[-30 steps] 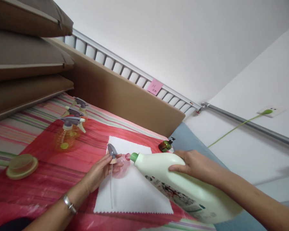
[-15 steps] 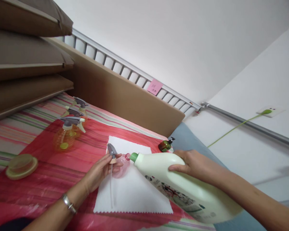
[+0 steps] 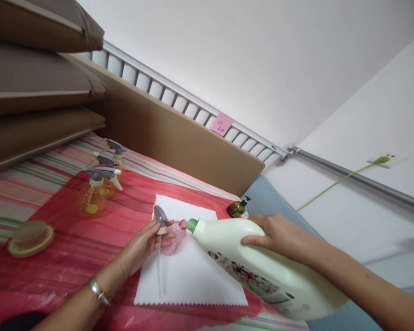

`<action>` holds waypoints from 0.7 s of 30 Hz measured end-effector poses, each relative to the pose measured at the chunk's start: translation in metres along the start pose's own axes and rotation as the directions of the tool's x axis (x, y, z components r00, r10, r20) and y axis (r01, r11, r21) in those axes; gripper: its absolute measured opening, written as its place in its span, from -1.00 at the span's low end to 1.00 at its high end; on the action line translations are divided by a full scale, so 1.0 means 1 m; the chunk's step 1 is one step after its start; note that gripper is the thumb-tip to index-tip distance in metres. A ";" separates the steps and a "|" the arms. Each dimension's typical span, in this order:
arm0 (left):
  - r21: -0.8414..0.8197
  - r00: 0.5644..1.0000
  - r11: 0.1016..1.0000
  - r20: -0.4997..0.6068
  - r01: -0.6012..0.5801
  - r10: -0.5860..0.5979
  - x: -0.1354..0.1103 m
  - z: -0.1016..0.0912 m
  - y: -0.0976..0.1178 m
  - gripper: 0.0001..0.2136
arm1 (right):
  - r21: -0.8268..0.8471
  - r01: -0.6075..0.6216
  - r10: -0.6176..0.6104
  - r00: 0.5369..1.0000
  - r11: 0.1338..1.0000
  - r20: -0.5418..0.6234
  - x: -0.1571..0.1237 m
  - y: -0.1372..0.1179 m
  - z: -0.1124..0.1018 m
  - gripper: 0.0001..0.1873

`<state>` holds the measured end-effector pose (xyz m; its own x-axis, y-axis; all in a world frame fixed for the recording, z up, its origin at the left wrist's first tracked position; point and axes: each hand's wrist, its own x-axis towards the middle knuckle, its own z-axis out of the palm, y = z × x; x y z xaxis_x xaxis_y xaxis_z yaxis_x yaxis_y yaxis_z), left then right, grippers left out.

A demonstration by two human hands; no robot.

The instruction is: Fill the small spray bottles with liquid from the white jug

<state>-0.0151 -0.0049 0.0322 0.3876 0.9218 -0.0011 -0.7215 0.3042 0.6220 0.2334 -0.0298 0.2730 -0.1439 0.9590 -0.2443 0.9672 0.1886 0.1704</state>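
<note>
My left hand (image 3: 147, 242) pinches a grey spray nozzle (image 3: 160, 218), its clear dip tube (image 3: 159, 266) hanging down. The same hand's fingers rest against a pink transparent bottle (image 3: 174, 241), which leans over a white cloth with zigzag edges (image 3: 193, 280). Wrapped over the handle of a large pale green detergent jug (image 3: 234, 234), my right hand (image 3: 276, 234) holds it tipped to the left. The jug's green spout (image 3: 192, 225) meets the mouth of the pink bottle. Whether liquid is flowing cannot be made out.
Several yellow spray bottles (image 3: 92, 197) stand at the left, near a round yellowish lid (image 3: 31, 238). A dark pump bottle (image 3: 236, 208) sits behind the jug. Red plastic sheet (image 3: 106, 248) covers a striped cloth. Brown cushions (image 3: 37, 73) and a brown board (image 3: 179, 133) border the back.
</note>
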 end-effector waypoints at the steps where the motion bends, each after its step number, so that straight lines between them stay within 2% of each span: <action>1: 0.003 1.000 1.000 -0.001 0.000 0.000 0.000 0.000 0.000 -0.70 | 0.000 0.001 -0.001 1.000 1.000 0.002 0.000 0.000 0.000 -0.46; 21: -0.025 1.000 1.000 -0.011 0.013 -0.014 0.002 -0.002 -0.002 -0.72 | 0.005 0.016 -0.016 1.000 1.000 -0.004 0.001 0.001 0.000 -0.44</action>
<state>-0.0146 -0.0034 0.0292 0.3908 0.9203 -0.0184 -0.7302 0.3222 0.6025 0.2340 -0.0289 0.2728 -0.1599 0.9567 -0.2433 0.9658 0.2026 0.1619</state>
